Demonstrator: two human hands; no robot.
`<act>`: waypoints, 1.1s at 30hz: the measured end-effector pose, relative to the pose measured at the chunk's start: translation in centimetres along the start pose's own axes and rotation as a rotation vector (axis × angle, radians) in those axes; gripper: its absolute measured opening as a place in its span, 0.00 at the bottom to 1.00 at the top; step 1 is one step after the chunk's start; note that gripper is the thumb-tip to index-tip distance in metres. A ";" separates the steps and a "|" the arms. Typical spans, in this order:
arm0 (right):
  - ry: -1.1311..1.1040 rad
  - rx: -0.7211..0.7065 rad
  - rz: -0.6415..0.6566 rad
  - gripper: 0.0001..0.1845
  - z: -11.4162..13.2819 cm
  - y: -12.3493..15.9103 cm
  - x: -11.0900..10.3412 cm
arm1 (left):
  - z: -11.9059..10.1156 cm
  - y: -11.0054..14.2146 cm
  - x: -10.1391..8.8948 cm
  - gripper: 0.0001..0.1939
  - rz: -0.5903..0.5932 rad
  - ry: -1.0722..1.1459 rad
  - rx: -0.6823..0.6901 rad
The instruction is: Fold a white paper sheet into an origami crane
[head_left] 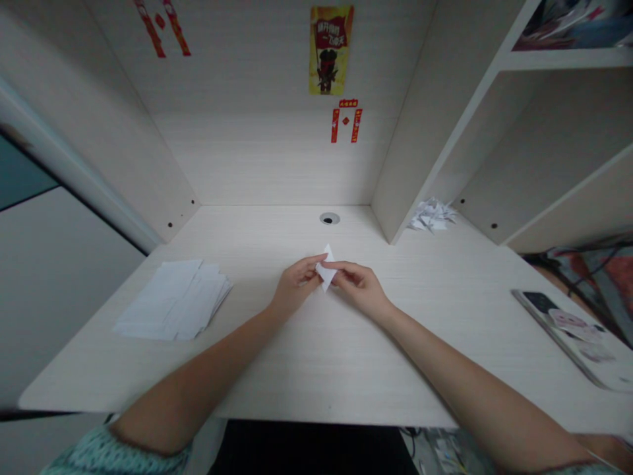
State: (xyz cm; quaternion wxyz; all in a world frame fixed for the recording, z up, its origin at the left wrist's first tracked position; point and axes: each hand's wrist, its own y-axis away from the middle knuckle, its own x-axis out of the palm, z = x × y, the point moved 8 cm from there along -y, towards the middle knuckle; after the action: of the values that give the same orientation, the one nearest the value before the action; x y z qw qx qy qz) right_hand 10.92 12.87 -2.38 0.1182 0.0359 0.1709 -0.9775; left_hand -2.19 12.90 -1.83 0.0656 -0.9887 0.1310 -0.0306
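Over the middle of the desk, a small folded piece of white paper [327, 272] with pointed ends is held up between both hands. My left hand [298, 280] pinches it from the left, fingers bent and the thumb below. From the other side my right hand [360, 284] grips it, its index finger lying across the front of the paper. Fingertips cover part of the folds. To the left of my hands lies a fanned stack of white paper sheets [173, 300].
The white desk [316, 369] has a round cable hole [330, 218] near its back panel. A heap of folded white paper pieces [432, 215] sits by the upright divider [405, 132]. A phone in a decorated case [576, 336] rests at the right.
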 end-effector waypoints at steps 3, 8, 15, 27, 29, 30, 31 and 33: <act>-0.084 0.054 -0.003 0.14 -0.3 -0.2 0.0 | 0.3 -0.1 -0.1 0.23 0.003 0.001 -0.009; -0.125 0.086 0.004 0.15 0.3 -0.3 -0.1 | 0.1 -0.1 -0.2 0.25 -0.016 0.004 -0.043; -0.241 0.189 -0.039 0.17 -0.8 -0.3 -0.1 | 0.4 -0.1 -0.8 0.24 -0.100 0.005 -0.099; -0.209 0.192 -0.097 0.15 -1.2 -0.3 -0.6 | -0.6 0.2 -0.7 0.16 -0.123 -0.063 -0.090; -0.232 0.201 -0.095 0.15 -1.3 -0.3 -0.5 | -0.5 0.2 -0.8 0.15 -0.125 -0.073 -0.091; -0.247 0.207 -0.100 0.16 -1.3 -0.3 -0.5 | -0.5 0.2 -0.8 0.15 -0.127 -0.074 -0.091; -0.262 0.212 -0.108 0.17 -1.3 -0.3 -0.6 | -0.4 0.1 -0.9 0.15 -0.136 -0.075 -0.092; -0.279 0.215 -0.139 0.17 -1.1 -0.3 -0.9 | -0.2 0.1 -1.2 0.16 -0.164 -0.071 -0.097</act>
State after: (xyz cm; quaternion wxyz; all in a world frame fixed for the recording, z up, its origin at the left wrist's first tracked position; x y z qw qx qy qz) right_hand 11.74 13.69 -3.27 0.0684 -0.0994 0.0493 -0.9915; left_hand -3.35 13.11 -1.72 0.0194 -0.9986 0.0487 0.0055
